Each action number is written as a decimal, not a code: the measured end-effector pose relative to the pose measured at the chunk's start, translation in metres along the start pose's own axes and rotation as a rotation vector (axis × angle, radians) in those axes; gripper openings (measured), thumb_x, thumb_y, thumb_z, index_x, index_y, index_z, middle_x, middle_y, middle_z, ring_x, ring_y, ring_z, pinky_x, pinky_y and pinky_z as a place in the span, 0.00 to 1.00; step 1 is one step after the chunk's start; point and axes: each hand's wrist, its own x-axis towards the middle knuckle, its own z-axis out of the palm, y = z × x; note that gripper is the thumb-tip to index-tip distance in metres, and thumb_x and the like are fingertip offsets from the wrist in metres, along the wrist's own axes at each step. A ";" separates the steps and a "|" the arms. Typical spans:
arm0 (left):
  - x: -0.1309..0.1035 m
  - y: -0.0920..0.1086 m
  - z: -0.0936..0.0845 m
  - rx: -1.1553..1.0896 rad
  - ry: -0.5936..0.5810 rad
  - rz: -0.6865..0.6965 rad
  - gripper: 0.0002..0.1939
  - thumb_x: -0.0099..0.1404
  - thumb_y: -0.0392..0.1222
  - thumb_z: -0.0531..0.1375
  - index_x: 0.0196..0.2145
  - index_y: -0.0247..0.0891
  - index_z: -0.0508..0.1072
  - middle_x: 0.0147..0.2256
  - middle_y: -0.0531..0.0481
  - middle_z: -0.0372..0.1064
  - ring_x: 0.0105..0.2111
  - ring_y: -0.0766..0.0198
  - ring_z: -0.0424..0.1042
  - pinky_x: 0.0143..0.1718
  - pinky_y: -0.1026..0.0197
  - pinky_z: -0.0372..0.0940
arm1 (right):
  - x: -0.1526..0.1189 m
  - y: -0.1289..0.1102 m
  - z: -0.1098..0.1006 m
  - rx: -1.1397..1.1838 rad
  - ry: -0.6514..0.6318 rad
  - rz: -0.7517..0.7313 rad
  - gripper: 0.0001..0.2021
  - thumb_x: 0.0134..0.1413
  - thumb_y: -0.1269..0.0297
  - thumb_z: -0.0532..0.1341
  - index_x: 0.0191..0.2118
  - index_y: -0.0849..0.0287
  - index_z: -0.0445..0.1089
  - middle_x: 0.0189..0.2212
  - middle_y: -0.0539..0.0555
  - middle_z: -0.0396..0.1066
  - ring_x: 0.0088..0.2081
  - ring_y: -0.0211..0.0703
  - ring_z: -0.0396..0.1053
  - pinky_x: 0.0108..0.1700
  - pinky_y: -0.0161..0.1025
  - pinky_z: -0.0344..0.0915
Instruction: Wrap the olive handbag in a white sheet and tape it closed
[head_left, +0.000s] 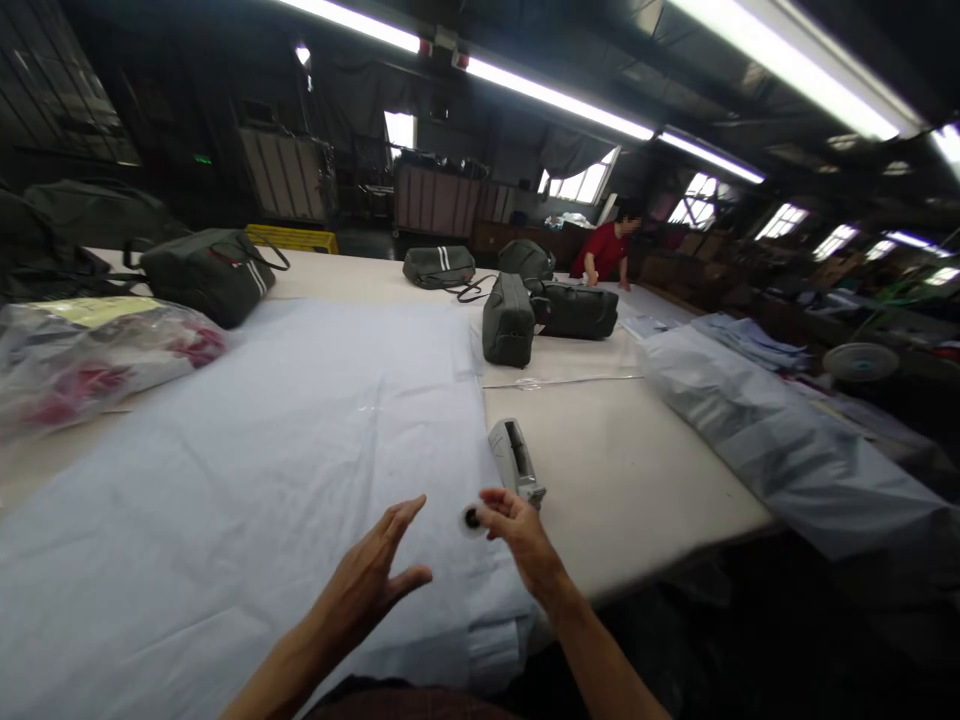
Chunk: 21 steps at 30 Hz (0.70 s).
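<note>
My right hand (517,535) pinches a small roll of tape (471,518), a pale ring with a dark centre, above the white sheeting. Just behind that hand, a grey tape dispenser (511,455) sits at the sheeting's right edge, its top slot showing no roll. My left hand (382,560) hovers over the wide white plastic sheeting (300,450), fingers stretched and thumb apart, holding nothing. The sheeting lies slightly wrinkled across the table and reaches its near edge.
Dark green bags (508,320) stand beyond the sheeting, and another striped bag (210,270) is at left. A clear plastic-wrapped bundle (112,360) lies nearby. Translucent sheeting (780,430) drapes over the table's (622,480) right side. A person in red (604,250) leans at the far end.
</note>
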 end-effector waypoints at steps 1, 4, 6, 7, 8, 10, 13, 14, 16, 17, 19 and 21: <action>-0.004 -0.017 0.009 0.088 0.020 -0.003 0.34 0.67 0.53 0.57 0.66 0.47 0.49 0.59 0.41 0.63 0.54 0.54 0.69 0.52 0.52 0.68 | 0.012 -0.002 -0.018 -0.059 0.093 -0.048 0.24 0.38 0.53 0.71 0.42 0.60 0.72 0.35 0.55 0.74 0.35 0.44 0.71 0.32 0.36 0.65; -0.027 -0.073 0.048 0.393 0.040 0.012 0.32 0.67 0.57 0.54 0.65 0.44 0.56 0.61 0.39 0.62 0.59 0.48 0.63 0.57 0.46 0.62 | 0.053 -0.010 -0.065 -0.255 0.302 -0.169 0.25 0.40 0.52 0.67 0.43 0.61 0.70 0.36 0.57 0.76 0.34 0.45 0.72 0.33 0.38 0.67; -0.047 -0.102 0.076 0.530 0.032 0.012 0.31 0.67 0.59 0.52 0.63 0.46 0.60 0.62 0.41 0.61 0.60 0.48 0.62 0.59 0.44 0.57 | 0.081 -0.012 -0.085 -0.349 0.359 -0.198 0.23 0.38 0.54 0.66 0.42 0.61 0.69 0.35 0.57 0.76 0.34 0.46 0.73 0.35 0.40 0.69; -0.056 -0.112 0.088 0.575 0.045 0.025 0.31 0.67 0.59 0.51 0.63 0.46 0.60 0.62 0.42 0.61 0.60 0.49 0.62 0.60 0.45 0.54 | 0.093 -0.012 -0.091 -0.388 0.375 -0.203 0.23 0.37 0.55 0.66 0.41 0.61 0.69 0.34 0.57 0.76 0.34 0.47 0.73 0.37 0.41 0.69; -0.064 -0.117 0.096 0.608 0.062 0.042 0.31 0.68 0.60 0.51 0.64 0.46 0.59 0.62 0.43 0.61 0.60 0.50 0.62 0.62 0.46 0.51 | 0.105 -0.011 -0.095 -0.437 0.391 -0.211 0.21 0.37 0.56 0.65 0.41 0.60 0.69 0.33 0.56 0.76 0.34 0.47 0.73 0.38 0.41 0.69; -0.075 -0.119 0.105 0.649 0.103 0.081 0.32 0.68 0.59 0.51 0.66 0.46 0.55 0.63 0.44 0.59 0.61 0.53 0.61 0.64 0.47 0.45 | 0.124 -0.006 -0.098 -0.541 0.414 -0.228 0.19 0.37 0.58 0.65 0.39 0.59 0.70 0.33 0.56 0.75 0.34 0.47 0.73 0.40 0.42 0.68; -0.078 -0.110 0.102 0.675 0.127 0.106 0.34 0.68 0.59 0.50 0.67 0.44 0.51 0.64 0.44 0.57 0.62 0.55 0.58 0.66 0.48 0.38 | 0.145 0.005 -0.098 -0.686 0.416 -0.252 0.16 0.38 0.61 0.63 0.39 0.58 0.71 0.32 0.55 0.75 0.34 0.47 0.72 0.41 0.42 0.67; -0.076 -0.107 0.099 0.677 0.129 0.104 0.34 0.68 0.59 0.50 0.67 0.44 0.51 0.64 0.44 0.57 0.62 0.55 0.58 0.66 0.48 0.37 | 0.150 0.009 -0.098 -0.728 0.414 -0.261 0.16 0.39 0.62 0.63 0.39 0.57 0.71 0.32 0.54 0.75 0.33 0.47 0.72 0.41 0.42 0.66; -0.074 -0.103 0.095 0.677 0.136 0.100 0.33 0.69 0.59 0.49 0.67 0.44 0.52 0.64 0.44 0.58 0.63 0.55 0.57 0.66 0.48 0.37 | 0.156 0.017 -0.098 -0.805 0.412 -0.278 0.14 0.41 0.63 0.62 0.38 0.56 0.71 0.32 0.54 0.75 0.34 0.46 0.72 0.41 0.41 0.65; -0.072 -0.102 0.094 0.677 0.141 0.102 0.33 0.69 0.59 0.49 0.67 0.44 0.52 0.63 0.44 0.58 0.63 0.55 0.57 0.66 0.48 0.37 | 0.158 0.020 -0.098 -0.837 0.413 -0.286 0.13 0.42 0.64 0.62 0.38 0.56 0.71 0.32 0.53 0.75 0.34 0.46 0.71 0.41 0.41 0.65; -0.071 -0.102 0.094 0.680 0.146 0.110 0.32 0.69 0.59 0.49 0.66 0.43 0.53 0.63 0.44 0.59 0.63 0.55 0.57 0.66 0.48 0.37 | 0.161 0.026 -0.097 -0.889 0.414 -0.294 0.12 0.43 0.64 0.61 0.38 0.56 0.71 0.32 0.53 0.74 0.34 0.45 0.71 0.40 0.40 0.64; -0.072 -0.102 0.094 0.683 0.145 0.116 0.33 0.69 0.59 0.49 0.66 0.42 0.54 0.63 0.43 0.60 0.63 0.54 0.57 0.67 0.47 0.36 | 0.164 0.031 -0.096 -0.926 0.415 -0.296 0.12 0.44 0.64 0.60 0.38 0.56 0.70 0.32 0.53 0.74 0.34 0.45 0.71 0.39 0.39 0.63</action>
